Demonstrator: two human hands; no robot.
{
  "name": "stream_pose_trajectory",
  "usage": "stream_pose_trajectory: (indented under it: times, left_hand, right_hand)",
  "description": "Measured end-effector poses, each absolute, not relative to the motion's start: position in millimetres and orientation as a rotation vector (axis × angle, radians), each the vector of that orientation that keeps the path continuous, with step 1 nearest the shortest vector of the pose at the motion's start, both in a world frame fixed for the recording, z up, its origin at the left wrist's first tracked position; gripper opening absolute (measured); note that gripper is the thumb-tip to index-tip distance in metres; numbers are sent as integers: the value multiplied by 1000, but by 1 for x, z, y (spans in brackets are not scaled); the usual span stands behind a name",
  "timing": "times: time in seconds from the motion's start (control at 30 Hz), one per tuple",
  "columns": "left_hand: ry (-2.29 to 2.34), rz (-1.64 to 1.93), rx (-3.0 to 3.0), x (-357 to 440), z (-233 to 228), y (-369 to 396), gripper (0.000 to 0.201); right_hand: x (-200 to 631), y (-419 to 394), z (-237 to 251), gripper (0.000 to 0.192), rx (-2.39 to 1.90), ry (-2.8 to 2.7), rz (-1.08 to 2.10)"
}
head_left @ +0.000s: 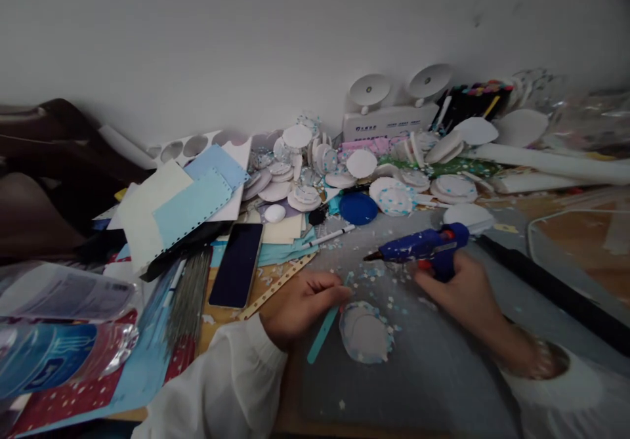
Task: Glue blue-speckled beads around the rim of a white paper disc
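My right hand [465,288] grips a blue glue gun [424,247] with its nozzle pointing left, just above the grey mat [443,373]. My left hand [305,304] pinches the upper end of a thin teal paper strip [322,334] that lies slanted on the mat. Right beside the strip sits a white foam disc [367,333] with blue speckled trim around its edge. The gun's tip hovers a little above and to the right of my left fingers. Paper flecks lie scattered around the disc.
A heap of white foam discs [344,170] and a dark blue disc [357,208] lie at the back by the wall. A phone [237,263], a ruler [275,286], a pen [329,236] and paper sheets [177,209] crowd the left. A black rod [551,288] crosses the right.
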State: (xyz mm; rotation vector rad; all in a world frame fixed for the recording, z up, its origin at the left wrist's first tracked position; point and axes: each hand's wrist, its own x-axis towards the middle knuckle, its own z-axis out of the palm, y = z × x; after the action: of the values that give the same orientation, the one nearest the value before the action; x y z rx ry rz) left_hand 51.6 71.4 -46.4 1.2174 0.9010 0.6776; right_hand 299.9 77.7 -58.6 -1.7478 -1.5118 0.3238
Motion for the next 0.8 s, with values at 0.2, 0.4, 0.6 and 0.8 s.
stream_pose_trajectory:
  times: [0.2,0.4,0.6,0.8]
  left_hand:
    - [893,630,1232,54,-42,72,36]
    - [884,600,1251,54,-40,74,35]
    - [895,569,1283,53,-43,74,37]
    - [895,574,1280,53,-42,74,37]
  right_hand:
    - [303,71,-56,23,-1663,-1569,301]
    - [301,70,-51,29,-1675,-1559,251]
    - [299,70,-51,26,-1673,-1574,226]
    - [299,69,-52,26,-1657,-1614,209]
